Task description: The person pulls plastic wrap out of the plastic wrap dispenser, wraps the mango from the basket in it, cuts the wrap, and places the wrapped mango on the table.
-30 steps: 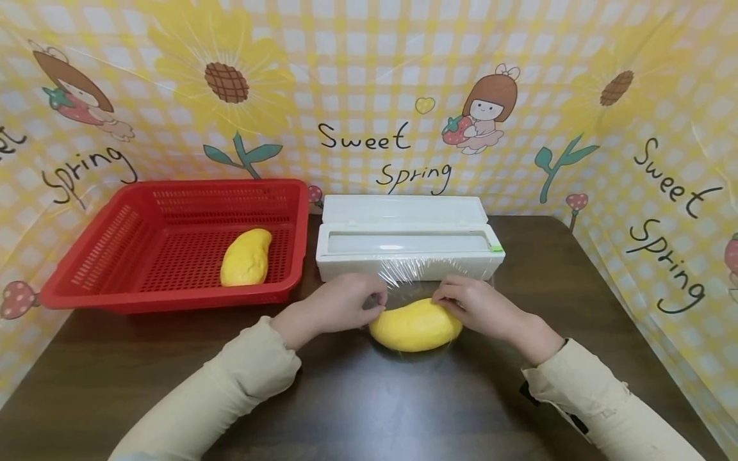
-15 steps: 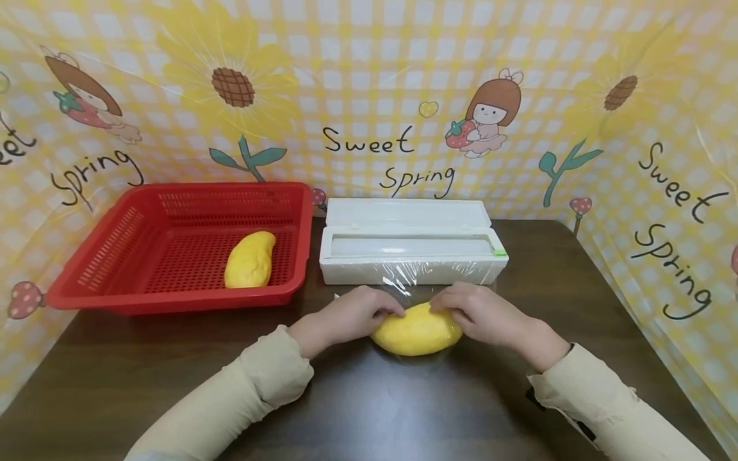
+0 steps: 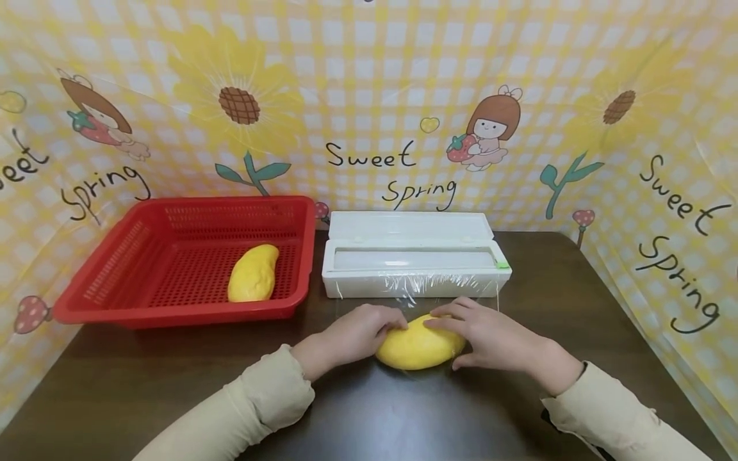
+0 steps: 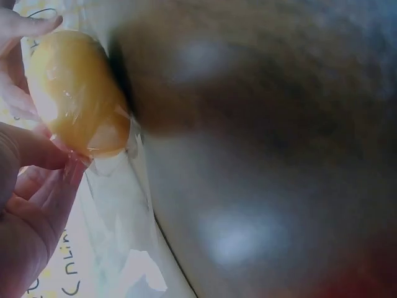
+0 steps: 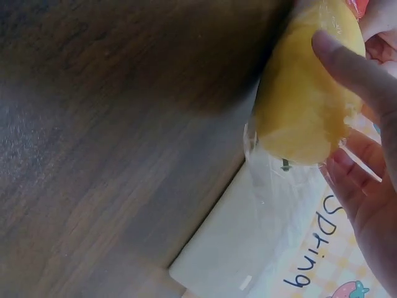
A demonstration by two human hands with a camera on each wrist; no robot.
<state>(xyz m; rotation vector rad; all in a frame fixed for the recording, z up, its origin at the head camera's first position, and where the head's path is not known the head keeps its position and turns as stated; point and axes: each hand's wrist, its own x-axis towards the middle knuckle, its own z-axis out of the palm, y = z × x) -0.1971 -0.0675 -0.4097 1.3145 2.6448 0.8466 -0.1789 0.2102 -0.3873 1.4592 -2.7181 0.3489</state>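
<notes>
A yellow mango [image 3: 416,349] with clear plastic wrap over its skin lies on the table in front of the wrap box. The left hand [image 3: 364,330] is at its left end; in the left wrist view, thumb and fingertips pinch the plastic wrap [image 4: 102,162] by the mango's tip. At the other end, the right hand [image 3: 492,336] has its fingers spread, fingertips on the top and far side and the thumb apart from them on the near side. From the open white wrap box [image 3: 415,286], film stretches down its front towards the mango.
A red plastic basket [image 3: 184,314] stands at the back left with a second yellow mango [image 3: 252,274] inside. The box's lid [image 3: 409,225] is tipped back by the patterned cloth [image 3: 369,83] that walls in the dark wooden table [image 3: 369,422].
The right hand has loosened from a pinch and spread its fingers over the mango's right end. The left hand has moved a little inward. The head view has tilted up slightly.
</notes>
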